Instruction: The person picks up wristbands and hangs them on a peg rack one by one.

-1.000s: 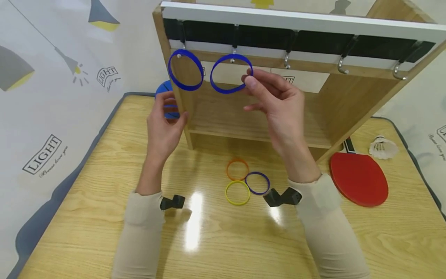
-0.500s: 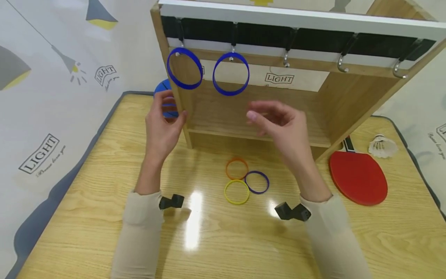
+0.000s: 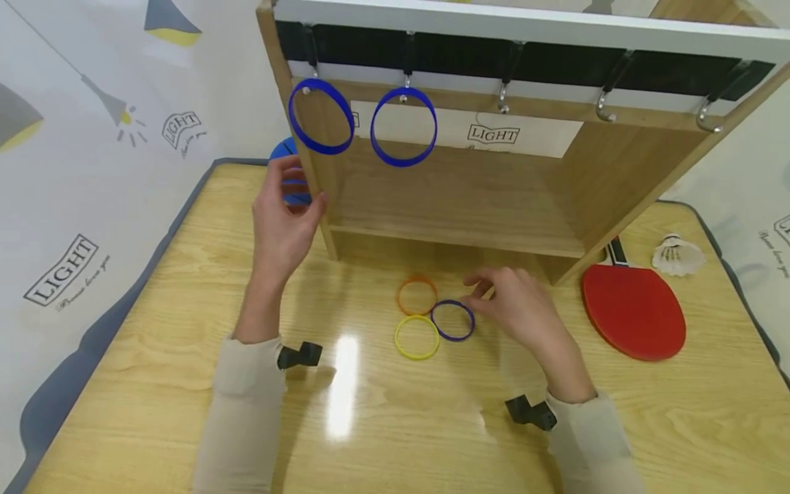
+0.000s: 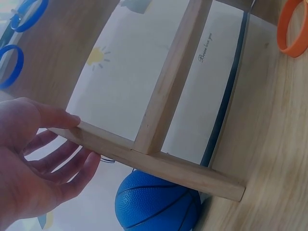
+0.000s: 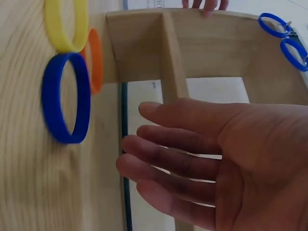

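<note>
In the head view, my left hand grips the left side board of a wooden rack, thumb in front and fingers behind; the left wrist view shows the thumb on the board's edge. My right hand is low over the table, holding nothing, fingertips close to the right of a blue silicone wristband. In the right wrist view its fingers are loosely extended beside that band. An orange wristband and a yellow wristband lie against it. Two blue wristbands, one left and one right, hang from hooks.
Three more metal hooks, one of them the far-right hook, line the rack's top bar. A blue ball with black lines sits behind the rack's left side. On the right lie a red table tennis paddle and a shuttlecock.
My right hand has let go of the second hanging blue wristband and moved down to the bands on the table. My left hand has stayed on the rack.
</note>
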### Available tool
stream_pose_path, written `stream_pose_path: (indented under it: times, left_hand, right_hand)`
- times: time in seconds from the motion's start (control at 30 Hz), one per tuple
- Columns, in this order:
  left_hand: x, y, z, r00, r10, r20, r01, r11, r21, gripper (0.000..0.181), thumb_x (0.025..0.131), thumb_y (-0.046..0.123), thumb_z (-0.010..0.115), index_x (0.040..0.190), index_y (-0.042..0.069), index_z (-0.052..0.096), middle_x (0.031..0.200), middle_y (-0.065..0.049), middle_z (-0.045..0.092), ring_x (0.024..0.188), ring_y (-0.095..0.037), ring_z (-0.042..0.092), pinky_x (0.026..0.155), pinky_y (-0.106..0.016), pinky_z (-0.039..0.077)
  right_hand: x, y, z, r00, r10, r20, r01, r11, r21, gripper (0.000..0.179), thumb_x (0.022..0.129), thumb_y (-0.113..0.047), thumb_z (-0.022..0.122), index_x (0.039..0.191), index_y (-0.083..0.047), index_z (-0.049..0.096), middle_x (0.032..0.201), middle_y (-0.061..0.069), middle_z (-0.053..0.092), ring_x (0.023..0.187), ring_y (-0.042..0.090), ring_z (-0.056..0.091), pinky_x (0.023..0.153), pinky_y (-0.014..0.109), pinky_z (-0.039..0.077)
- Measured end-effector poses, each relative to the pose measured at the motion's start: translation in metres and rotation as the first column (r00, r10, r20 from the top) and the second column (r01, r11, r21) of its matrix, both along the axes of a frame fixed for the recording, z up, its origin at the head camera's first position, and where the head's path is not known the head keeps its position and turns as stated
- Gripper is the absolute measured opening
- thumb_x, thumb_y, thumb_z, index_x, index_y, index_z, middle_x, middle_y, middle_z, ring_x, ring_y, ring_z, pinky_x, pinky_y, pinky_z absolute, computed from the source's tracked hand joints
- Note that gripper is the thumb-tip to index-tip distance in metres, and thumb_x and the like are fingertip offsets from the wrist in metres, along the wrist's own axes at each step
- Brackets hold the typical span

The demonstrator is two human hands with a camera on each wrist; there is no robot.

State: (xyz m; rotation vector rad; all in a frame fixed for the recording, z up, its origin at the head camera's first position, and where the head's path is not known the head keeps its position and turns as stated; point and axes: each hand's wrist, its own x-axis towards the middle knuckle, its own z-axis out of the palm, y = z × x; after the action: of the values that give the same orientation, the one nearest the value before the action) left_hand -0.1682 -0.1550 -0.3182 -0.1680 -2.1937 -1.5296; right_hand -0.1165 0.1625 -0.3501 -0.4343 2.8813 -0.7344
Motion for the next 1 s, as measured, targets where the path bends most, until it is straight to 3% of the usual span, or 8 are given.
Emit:
stream_pose_path:
  times: [0.07,0.33,0.63,0.87,1.0]
  left_hand:
    - [-0.007,-0.004,-0.009,1.0,0.0,-0.005,0.0,1.0,-0.001,0.046,0.087,0.005,0.071,0.128,0.008,0.052,0.114,-0.006,0.062,0.094,-0.019,0.063,0.076,-0.033,0.054]
    - [-0.007,-0.003,-0.01,1.0,-0.002,-0.009,0.002,1.0,0.0,0.045,0.087,0.005,0.071,0.128,0.008,0.052,0.114,-0.006,0.062,0.094,-0.02,0.063,0.076,-0.035,0.054]
    - [-0.006,-0.003,-0.01,1.0,0.008,-0.005,-0.008,1.0,-0.006,0.045,0.087,0.006,0.071,0.128,0.009,0.052,0.114,-0.006,0.062,0.094,-0.018,0.062,0.075,-0.032,0.054]
    - [-0.006,-0.004,-0.009,1.0,0.01,-0.003,-0.01,1.0,-0.008,0.045,0.087,0.007,0.071,0.129,0.009,0.052,0.114,-0.006,0.063,0.094,-0.019,0.062,0.074,-0.029,0.053]
    - [-0.007,-0.003,-0.009,1.0,0.008,-0.001,-0.008,1.0,-0.001,0.047,0.086,0.005,0.072,0.129,0.007,0.052,0.115,-0.009,0.063,0.095,-0.022,0.062,0.073,-0.028,0.052]
  right_hand:
    - [-0.001,0.002,-0.003,1.0,-0.007,0.005,0.007,0.999,0.034,0.027,0.087,-0.024,0.075,0.11,-0.01,0.072,0.087,-0.003,0.071,0.081,0.021,0.066,0.065,0.038,0.049]
    - [-0.003,0.007,-0.016,0.997,0.018,0.077,-0.026,0.995,0.095,0.024,0.084,-0.026,0.077,0.102,-0.011,0.073,0.085,-0.002,0.071,0.081,0.018,0.066,0.069,0.041,0.051]
    - [-0.008,0.008,-0.024,0.997,0.009,0.083,-0.018,0.993,0.116,0.011,0.081,-0.024,0.08,0.086,-0.016,0.074,0.079,-0.007,0.067,0.078,0.016,0.062,0.068,0.039,0.048]
    - [-0.012,0.015,-0.025,0.997,0.01,0.079,-0.017,0.997,0.08,0.005,0.083,-0.019,0.077,0.085,-0.016,0.074,0.08,-0.005,0.068,0.08,0.018,0.063,0.069,0.039,0.05]
    - [-0.012,0.02,-0.018,0.999,0.026,0.024,-0.027,0.999,0.032,0.005,0.084,-0.017,0.075,0.088,-0.014,0.074,0.08,-0.005,0.069,0.078,0.017,0.065,0.069,0.038,0.051]
